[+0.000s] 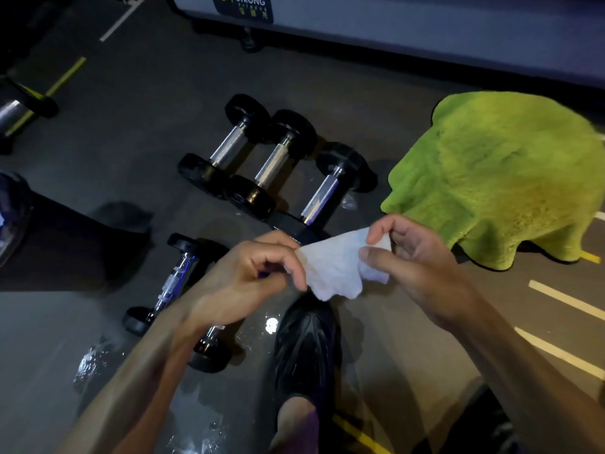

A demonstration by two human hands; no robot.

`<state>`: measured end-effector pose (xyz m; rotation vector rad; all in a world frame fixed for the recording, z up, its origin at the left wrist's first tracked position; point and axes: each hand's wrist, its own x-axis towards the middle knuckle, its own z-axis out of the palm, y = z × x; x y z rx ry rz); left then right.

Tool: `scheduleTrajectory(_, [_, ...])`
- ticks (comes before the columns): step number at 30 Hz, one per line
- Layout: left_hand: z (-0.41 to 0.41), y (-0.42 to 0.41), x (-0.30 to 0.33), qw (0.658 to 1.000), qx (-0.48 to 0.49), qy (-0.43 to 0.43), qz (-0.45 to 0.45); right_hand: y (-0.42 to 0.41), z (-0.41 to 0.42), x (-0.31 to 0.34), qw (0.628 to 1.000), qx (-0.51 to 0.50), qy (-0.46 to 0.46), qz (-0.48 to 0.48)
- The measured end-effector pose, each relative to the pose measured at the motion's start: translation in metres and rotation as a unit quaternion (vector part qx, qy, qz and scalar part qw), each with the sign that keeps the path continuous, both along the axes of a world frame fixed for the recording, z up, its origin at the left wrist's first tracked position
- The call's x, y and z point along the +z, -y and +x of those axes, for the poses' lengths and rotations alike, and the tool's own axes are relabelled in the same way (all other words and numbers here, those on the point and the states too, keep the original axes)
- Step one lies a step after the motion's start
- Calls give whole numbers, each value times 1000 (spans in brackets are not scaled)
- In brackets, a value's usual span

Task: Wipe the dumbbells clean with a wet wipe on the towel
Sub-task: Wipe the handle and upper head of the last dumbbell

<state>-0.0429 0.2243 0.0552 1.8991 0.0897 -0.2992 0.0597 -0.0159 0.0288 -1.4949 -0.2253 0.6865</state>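
Observation:
A white wet wipe [337, 267] is stretched between my hands above the floor. My left hand [248, 273] pinches its left edge and my right hand [415, 253] pinches its right corner. Three black dumbbells with chrome handles lie side by side on the floor beyond my hands: one at the far left [229, 147], one in the middle [271, 165], one nearest the towel [322, 193]. Two more dumbbells [173, 283] lie under my left forearm, partly hidden. A green towel [497, 172] is spread on the floor at the right, with nothing on it.
My black shoe [307, 342] stands on the floor below the wipe. Clear plastic wrappers [91, 358] lie at the lower left. A grey machine base [393, 24] runs along the top. White and yellow floor lines [566, 299] mark the right side.

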Motion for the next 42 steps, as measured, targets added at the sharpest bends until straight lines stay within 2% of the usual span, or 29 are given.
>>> scheduleTrajectory(3, [-3, -3, -6, 998, -11, -36, -46, -4, 2, 8, 994, 77, 71, 11])
scheduleTrajectory(6, [-1, 4, -17, 982, 45, -70, -172, -7, 8, 18, 983, 162, 68, 47])
scheduleTrajectory(9, [4, 21, -25, 960, 37, -98, -261, -9, 15, 26, 972, 223, 63, 41])
scheduleTrajectory(11, [6, 30, -29, 954, 29, -119, -274, -9, 17, 27, 975, 215, 51, 27])
scheduleTrajectory(14, [5, 34, -31, 943, 80, -152, -284, -13, 15, 18, 995, 98, 31, 5])
scheduleTrajectory(15, [4, 34, -29, 940, 98, -157, -288, -14, 13, 14, 998, 56, -1, -4])
scheduleTrajectory(17, [3, 32, -28, 936, 111, -158, -296, -16, 9, 4, 992, 25, -125, -24])
scheduleTrajectory(19, [2, 30, -26, 932, 122, -160, -303, -15, 1, -4, 963, 75, -257, -27])
scheduleTrajectory(21, [0, 27, -29, 928, 137, -157, -310, -15, -12, -10, 932, 122, -340, 31])
scheduleTrajectory(23, [-1, 24, -30, 925, 153, -163, -307, -18, -23, -16, 917, 84, -378, 98])
scheduleTrajectory(26, [-1, 25, -33, 934, 192, -154, -260, -22, -26, -20, 927, -31, -353, 120])
scheduleTrajectory(29, [-1, 25, -38, 933, 261, -108, -223, -22, -18, -18, 959, -57, -272, 64])
scheduleTrajectory(32, [-4, 23, -37, 951, 236, -51, -193, -27, -15, -21, 975, -58, -214, 3])
scheduleTrajectory(34, [-6, 18, -35, 974, 193, -30, -118, -33, -12, -21, 980, -57, -190, 1])
scheduleTrajectory(36, [-6, 11, -34, 986, 161, -21, -30, -36, -9, -19, 988, -15, -156, -2])
scheduleTrajectory(39, [-8, 3, -31, 989, 123, -10, 86, -41, -10, -17, 987, 101, -117, -49])
scheduleTrajectory(42, [-12, -5, -26, 977, 111, 10, 179, -52, -15, -19, 971, 156, 2, -180])
